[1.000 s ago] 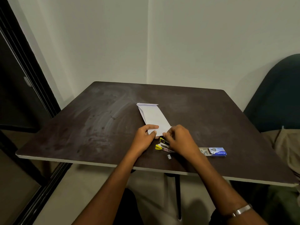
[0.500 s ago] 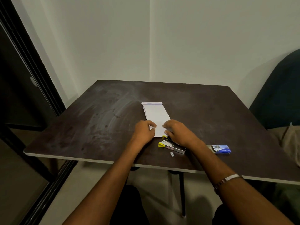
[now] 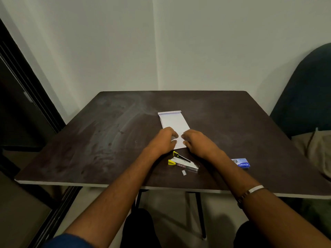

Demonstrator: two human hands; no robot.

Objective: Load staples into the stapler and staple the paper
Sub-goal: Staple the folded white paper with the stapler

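The left part of the dark table (image 3: pixel 100 140) is bare, with open room out to its left edge. Toward the middle, the left hand (image 3: pixel 162 141) rests curled on the near left corner of the folded paper (image 3: pixel 174 122), fingers bent down onto the sheet; whether it pinches the edge or only presses cannot be told. The paper's long axis runs away from the person toward the far edge. The right hand (image 3: pixel 196 143) sits just beside it on the paper's near right corner, fingers likewise curled, grip unclear. Just nearer the front edge than both hands lies the stapler (image 3: pixel 183 162), yellow-tipped and sprung open, its long axis slanting from left to right; both hands seem about equally close to it. A small strip of staples (image 3: pixel 184 172) lies beside it, and the blue staple box (image 3: pixel 240 162) lies further right, partly behind the right forearm.
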